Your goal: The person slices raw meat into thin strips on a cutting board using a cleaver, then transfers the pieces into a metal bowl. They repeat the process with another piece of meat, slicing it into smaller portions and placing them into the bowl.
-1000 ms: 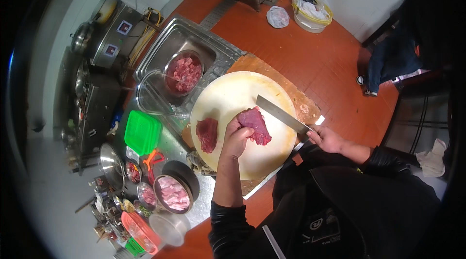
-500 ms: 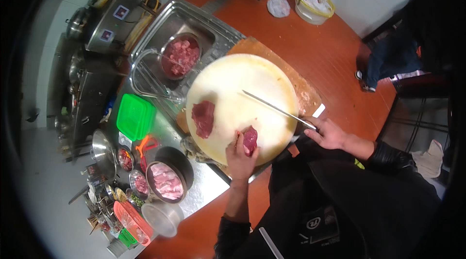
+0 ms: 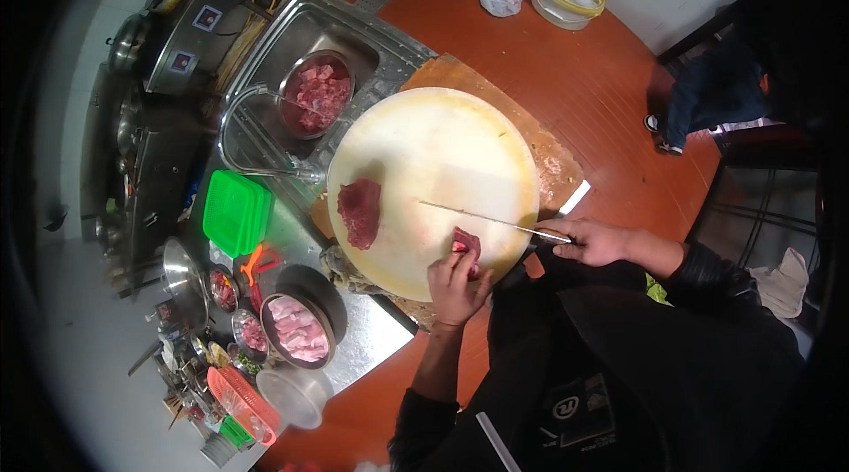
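Note:
A round, pale chopping board [image 3: 424, 145] lies in front of me. Near its front edge, my left hand [image 3: 455, 288] is closed on a small dark red piece of meat [image 3: 468, 244], fingers over its near side. My right hand [image 3: 594, 240] grips a kitchen knife [image 3: 495, 220] by its handle at the board's right edge. The blade, seen nearly edge-on, points left across the board, just beyond the small piece and apart from it. A larger chunk of red meat [image 3: 360, 213] rests untouched toward the board's left side.
In the sink [image 3: 367, 55] sits a metal bowl of meat chunks [image 3: 320, 96] under the faucet [image 3: 232, 140]. Green plastic baskets [image 3: 237, 213], an orange-handled tool [image 3: 255, 264] and a pot of pale meat strips [image 3: 299, 329] stand left. A person's legs [image 3: 712, 101] show at far right.
My left hand has moved slightly right and nearer to me, turning the small piece of meat. The knife blade has tipped lower and closer to it. The view has shifted a little.

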The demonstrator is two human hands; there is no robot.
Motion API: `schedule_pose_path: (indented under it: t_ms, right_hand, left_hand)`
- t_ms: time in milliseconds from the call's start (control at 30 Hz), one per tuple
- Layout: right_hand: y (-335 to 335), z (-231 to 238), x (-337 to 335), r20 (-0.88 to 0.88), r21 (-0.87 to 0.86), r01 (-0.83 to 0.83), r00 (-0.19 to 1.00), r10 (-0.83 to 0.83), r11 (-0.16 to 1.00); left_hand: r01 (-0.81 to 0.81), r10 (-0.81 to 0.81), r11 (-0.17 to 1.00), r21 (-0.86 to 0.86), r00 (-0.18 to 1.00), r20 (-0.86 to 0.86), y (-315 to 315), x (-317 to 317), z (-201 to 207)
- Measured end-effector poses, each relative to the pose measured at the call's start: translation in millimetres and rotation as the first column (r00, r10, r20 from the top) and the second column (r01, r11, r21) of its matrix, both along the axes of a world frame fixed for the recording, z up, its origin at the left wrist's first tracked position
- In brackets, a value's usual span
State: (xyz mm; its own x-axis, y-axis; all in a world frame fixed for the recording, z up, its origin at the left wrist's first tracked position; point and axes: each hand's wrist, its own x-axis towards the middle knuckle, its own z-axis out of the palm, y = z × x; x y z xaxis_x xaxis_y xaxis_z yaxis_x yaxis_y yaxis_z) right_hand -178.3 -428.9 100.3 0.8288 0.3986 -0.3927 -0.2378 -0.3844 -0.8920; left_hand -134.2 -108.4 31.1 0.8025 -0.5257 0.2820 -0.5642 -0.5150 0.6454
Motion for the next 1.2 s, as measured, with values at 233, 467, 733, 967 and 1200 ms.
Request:
schedule_pose_path:
  t_ms: [233, 467, 733, 967, 1200]
  right_hand:
    - [5, 30, 1, -0.011, -0.259, 0.064, 0.998, -0.070, 0.964]
    - [4, 18, -3, 0.089, -0.250, 0.060, 0.995, -0.039, 0.966]
    - [0, 16, 4, -0.115, -0.202, 0.078, 0.988, -0.103, 0.976]
    - [0, 5, 3, 0.044, -0.215, 0.126, 0.992, -0.120, 0.969]
    - [-1, 11, 6, -0.171, -0.217, 0.075, 0.979, -0.114, 0.973]
  left_hand:
    - [-0.217, 0.214, 0.976, 0.031, 0.974, 0.077, -7, 8, -4]
    - [-0.234, 0.233, 0.972, 0.018, 0.955, -0.181, -9, 4, -6]
    - [-0.439, 0.320, 0.897, -0.051, 0.725, -0.610, -5, 13, 8]
    - [-0.661, 0.130, 0.670, -0.338, 0.552, -0.824, -7, 29, 22]
    - [-0.499, 0.454, 0.866, -0.018, 0.803, -0.386, -8, 20, -13]
